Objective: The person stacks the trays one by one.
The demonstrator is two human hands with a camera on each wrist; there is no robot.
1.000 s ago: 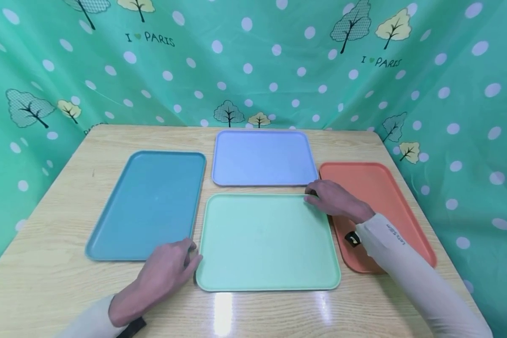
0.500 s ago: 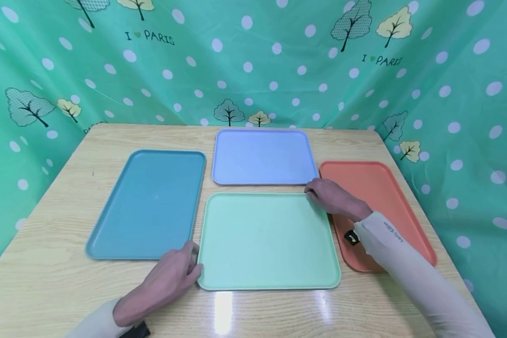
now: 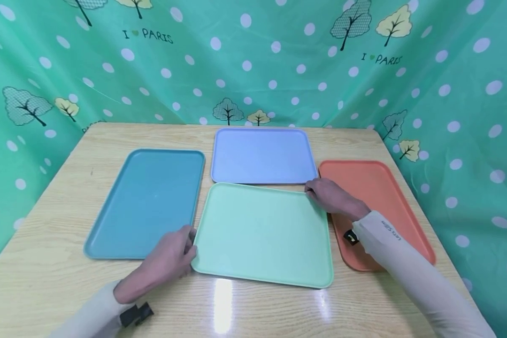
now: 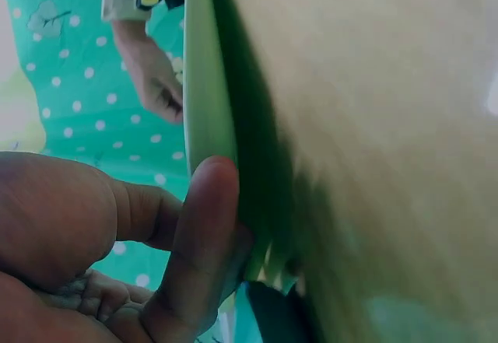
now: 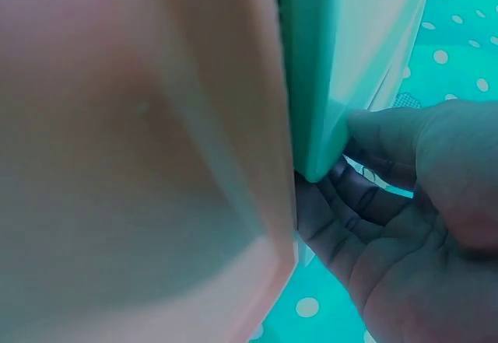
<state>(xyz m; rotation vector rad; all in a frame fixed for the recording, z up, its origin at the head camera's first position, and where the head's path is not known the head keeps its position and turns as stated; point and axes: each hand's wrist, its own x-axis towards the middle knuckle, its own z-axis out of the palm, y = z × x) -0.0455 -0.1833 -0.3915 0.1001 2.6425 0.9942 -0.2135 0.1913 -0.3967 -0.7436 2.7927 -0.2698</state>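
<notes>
Both your hands are on the pale mint-green rectangular plastic tray (image 3: 262,232). Your left hand (image 3: 169,258) grips its near-left corner, thumb curled onto the rim, as the left wrist view shows with the thumb (image 4: 198,234) pressed against the tray's edge (image 4: 206,86). Your right hand (image 3: 329,197) holds the far-right corner, and in the right wrist view its fingers (image 5: 366,195) curl under that corner (image 5: 311,71), just beside the salmon tray's rim (image 5: 233,125).

You have four trays on the light wood-grain table (image 3: 59,281), one of each colour, and all four hold nothing. The mint tray sits at the middle front, its long axis running left to right but skewed: the left end lies nearer to you than it would if square, the far edge slanting down toward the right. It seems tipped slightly off the table, though how far you cannot tell.

Left of it lies the teal-blue rectangular plastic tray (image 3: 148,202), long axis running away from you. Behind it sits the periwinkle-blue rectangular plastic tray (image 3: 262,155), its long axis left to right, the mint tray's far edge touching or just overlapping its near rim. On the right lies the salmon-orange rectangular plastic tray (image 3: 380,188), long axis running away from you, partly under your right sleeve (image 3: 405,263).
</notes>
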